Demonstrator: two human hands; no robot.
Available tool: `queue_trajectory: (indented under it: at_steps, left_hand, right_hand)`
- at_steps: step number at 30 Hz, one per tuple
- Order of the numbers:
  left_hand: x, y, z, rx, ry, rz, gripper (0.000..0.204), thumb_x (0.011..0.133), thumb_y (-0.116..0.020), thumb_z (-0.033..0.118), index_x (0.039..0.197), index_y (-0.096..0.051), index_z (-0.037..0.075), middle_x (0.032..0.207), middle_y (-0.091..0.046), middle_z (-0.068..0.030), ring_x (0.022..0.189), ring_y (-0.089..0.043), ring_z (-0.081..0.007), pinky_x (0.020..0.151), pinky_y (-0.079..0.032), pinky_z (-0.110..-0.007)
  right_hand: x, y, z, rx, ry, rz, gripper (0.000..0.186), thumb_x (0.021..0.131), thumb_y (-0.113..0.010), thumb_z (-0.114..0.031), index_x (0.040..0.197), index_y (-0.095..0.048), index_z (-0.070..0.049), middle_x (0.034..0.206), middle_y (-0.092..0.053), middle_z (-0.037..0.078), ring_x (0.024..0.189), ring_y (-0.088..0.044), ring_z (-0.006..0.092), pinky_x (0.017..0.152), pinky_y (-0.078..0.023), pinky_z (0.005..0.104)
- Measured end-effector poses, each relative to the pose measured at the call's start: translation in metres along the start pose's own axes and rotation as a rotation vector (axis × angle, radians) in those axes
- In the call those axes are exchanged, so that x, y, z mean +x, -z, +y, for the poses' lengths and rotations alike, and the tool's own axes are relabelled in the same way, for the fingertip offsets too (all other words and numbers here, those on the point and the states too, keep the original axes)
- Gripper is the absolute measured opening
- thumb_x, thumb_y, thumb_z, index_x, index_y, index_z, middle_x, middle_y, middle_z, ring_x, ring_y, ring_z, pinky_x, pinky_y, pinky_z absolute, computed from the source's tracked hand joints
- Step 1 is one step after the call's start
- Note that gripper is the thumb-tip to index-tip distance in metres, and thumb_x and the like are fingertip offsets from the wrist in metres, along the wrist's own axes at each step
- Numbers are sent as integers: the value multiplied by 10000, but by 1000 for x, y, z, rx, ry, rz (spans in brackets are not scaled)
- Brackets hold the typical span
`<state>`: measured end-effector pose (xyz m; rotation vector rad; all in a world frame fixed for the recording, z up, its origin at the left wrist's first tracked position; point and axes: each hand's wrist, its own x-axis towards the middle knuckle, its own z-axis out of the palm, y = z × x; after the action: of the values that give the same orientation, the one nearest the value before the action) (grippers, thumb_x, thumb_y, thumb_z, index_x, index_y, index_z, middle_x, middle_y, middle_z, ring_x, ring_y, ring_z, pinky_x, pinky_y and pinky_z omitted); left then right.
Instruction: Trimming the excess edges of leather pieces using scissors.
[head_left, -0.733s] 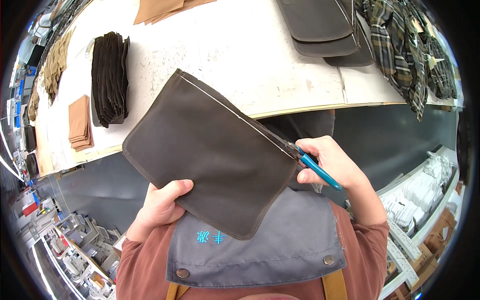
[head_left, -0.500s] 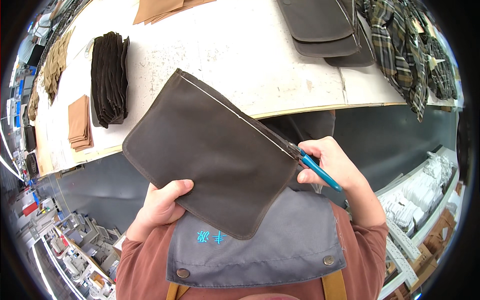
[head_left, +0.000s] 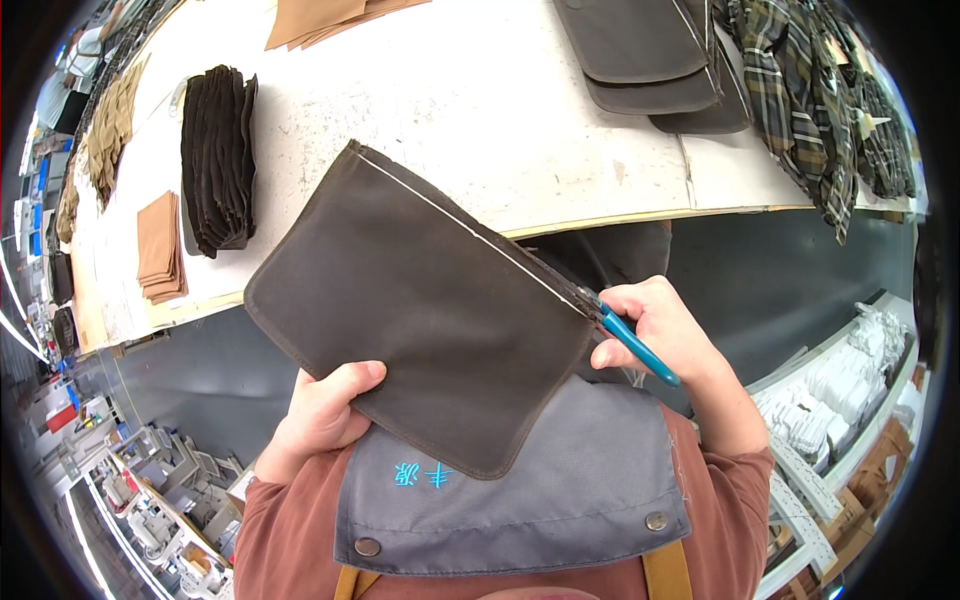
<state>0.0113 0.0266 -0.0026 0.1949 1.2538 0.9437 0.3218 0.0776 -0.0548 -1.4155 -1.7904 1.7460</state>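
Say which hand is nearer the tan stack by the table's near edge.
Left. The left hand, pinching the dark brown panel, is rightward of the tan stack and nearer the body; the right hand, holding the blue-handled tool, is farther right.

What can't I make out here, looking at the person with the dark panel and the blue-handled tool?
All in the head view:
Left hand: its fingers are mostly hidden behind the dark panel.
Panel's underside: turned away, hidden by its upper face.
Blue-handled tool: working end too small and dark to read.
Tan pieces: cut off by the top edge.
Distant machines: too small for detail.
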Motion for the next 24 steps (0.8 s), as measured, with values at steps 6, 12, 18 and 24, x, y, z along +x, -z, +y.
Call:
queue_trajectory:
  at_steps: [6, 12, 18, 24]
  left_hand:
    - [0, 1, 0, 1, 3, -8, 428, 745, -537, -45, 1167, -473, -70, 1067, -578, -194, 950, -623, -310, 817, -541, -422]
    - [-2, -3, 1, -3, 20, -34, 414, 763, -533, -44, 1173, -473, -62, 1074, -578, -193, 966, -619, -305, 827, -538, -421]
    - [-2, -6, 3, 24, 58, -55, 403, 780, -532, -37, 1179, -477, -54, 1096, -579, -184, 975, -616, -290, 838, -529, -402]
    - [-1, -6, 5, 32, 89, -55, 402, 788, -528, -29, 1186, -474, -50, 1110, -576, -179, 983, -613, -283, 844, -524, -400]
  right_hand:
    - [-1, -1, 1, 10, -1, 6, 658, 657, -802, -532, 554, -376, -42, 495, -297, -1, 502, -286, 74, 437, -275, 275]
    - [2, 5, 0, -113, 57, 3, 709, 665, -712, -652, 653, -383, -24, 567, -349, 81, 528, -353, 203, 512, -350, 336]
    - [12, 6, -18, -347, 27, 7, 703, 646, -709, -654, 680, -407, -20, 598, -430, 108, 569, -460, 264, 570, -391, 374]
    - [19, 6, -28, -267, -73, -51, 663, 638, -743, -611, 665, -433, -26, 565, -438, 78, 537, -447, 229, 549, -396, 341]
